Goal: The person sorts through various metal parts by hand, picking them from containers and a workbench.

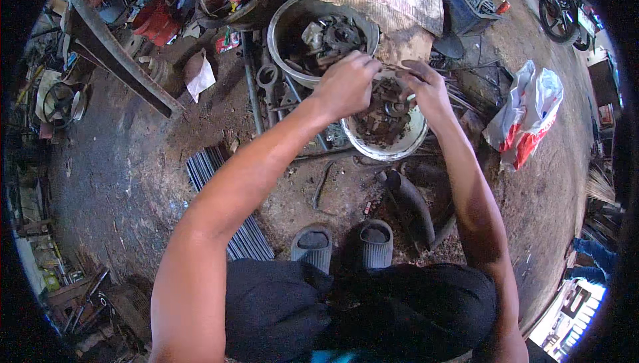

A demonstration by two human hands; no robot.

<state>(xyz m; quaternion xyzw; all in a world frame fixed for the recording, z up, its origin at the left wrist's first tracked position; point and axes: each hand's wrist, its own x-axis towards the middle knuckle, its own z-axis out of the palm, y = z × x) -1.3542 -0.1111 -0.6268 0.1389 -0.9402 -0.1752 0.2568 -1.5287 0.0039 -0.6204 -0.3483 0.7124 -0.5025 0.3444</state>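
While the left hand (346,85) grips a thin brownish piece (393,67), the right hand (426,89) pinches it too.

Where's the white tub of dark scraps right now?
The white tub sits right of centre in the head view, partly covered by the right hand, with the larger grey basin at its upper left.

Dirty, stained floor (126,190); motorbike (558,13) upper right; clutter (50,276) along left edge.

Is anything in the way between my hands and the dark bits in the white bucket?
Nothing visible is: your left hand and right hand are by the far side of the white bucket, and the dark bits nearer you lie uncovered.
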